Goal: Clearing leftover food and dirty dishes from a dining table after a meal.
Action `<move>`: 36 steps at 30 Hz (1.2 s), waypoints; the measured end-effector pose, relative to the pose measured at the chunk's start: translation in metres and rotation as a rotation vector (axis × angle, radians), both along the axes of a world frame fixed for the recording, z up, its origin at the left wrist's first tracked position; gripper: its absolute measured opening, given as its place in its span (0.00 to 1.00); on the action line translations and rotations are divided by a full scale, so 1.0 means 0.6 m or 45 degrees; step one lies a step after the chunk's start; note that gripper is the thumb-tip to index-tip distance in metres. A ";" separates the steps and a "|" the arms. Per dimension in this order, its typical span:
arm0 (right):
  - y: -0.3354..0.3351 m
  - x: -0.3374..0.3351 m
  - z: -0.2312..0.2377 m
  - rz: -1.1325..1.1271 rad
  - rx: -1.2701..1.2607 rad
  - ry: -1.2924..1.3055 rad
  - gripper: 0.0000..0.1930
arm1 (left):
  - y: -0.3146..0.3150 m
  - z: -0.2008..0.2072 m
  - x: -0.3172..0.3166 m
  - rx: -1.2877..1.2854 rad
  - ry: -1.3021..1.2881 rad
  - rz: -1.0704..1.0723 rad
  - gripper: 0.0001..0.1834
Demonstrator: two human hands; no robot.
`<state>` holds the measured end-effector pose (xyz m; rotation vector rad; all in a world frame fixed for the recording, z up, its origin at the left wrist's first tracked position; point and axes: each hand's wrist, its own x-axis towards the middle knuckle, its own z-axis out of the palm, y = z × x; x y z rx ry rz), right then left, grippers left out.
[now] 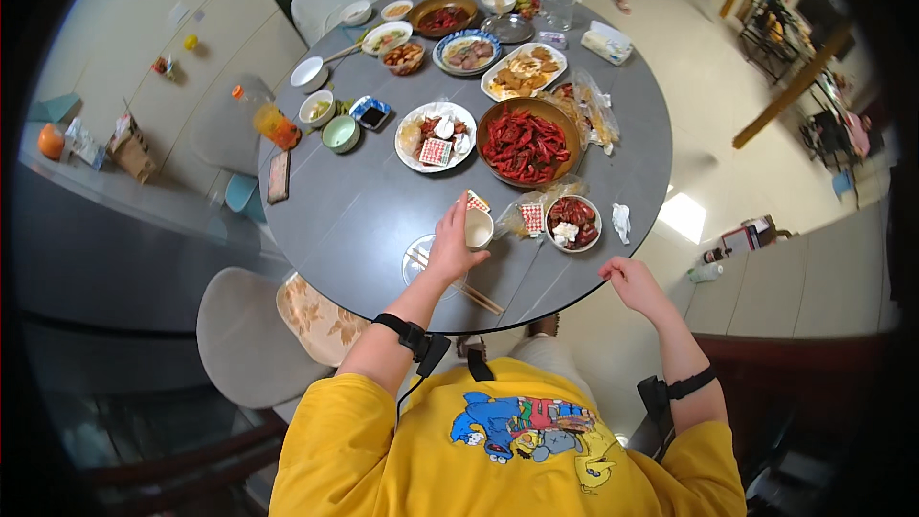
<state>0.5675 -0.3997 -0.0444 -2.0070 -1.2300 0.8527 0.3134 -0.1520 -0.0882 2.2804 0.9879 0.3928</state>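
Observation:
My left hand (454,243) is closed around the side of a small white cup (480,229) near the table's front edge. Under that wrist lies a pale plate (411,271), partly hidden by the hand. A pair of wooden chopsticks (481,298) rests on the table just nearer to me. My right hand (636,286) hovers by the right front rim, its fingers curled in with nothing seen in them. Closest to it are a crumpled white tissue (621,224) and a bowl (572,245) of red shells with tissue on top.
On the round grey table (340,235) stand a large brown bowl (493,167) of red crayfish, a white plate (412,166) of scraps, and several dishes farther back. An orange-capped bottle (265,118) and a phone (279,178) sit at the left rim. Grey chair (236,343) at lower left.

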 end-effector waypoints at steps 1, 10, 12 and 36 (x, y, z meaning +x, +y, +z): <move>0.014 0.021 -0.008 0.033 -0.016 0.019 0.09 | 0.000 -0.004 0.007 -0.041 -0.002 0.051 0.62; 0.127 0.146 -0.079 -0.029 -0.104 -0.083 0.09 | 0.055 -0.011 -0.042 0.126 -0.274 0.456 0.57; 0.129 0.164 -0.120 -0.060 -0.258 -0.144 0.16 | 0.085 -0.003 -0.064 0.127 -0.171 0.610 0.58; 0.198 0.054 -0.130 -0.034 -0.535 1.120 0.28 | -0.009 -0.037 -0.015 -0.766 -0.134 0.233 0.17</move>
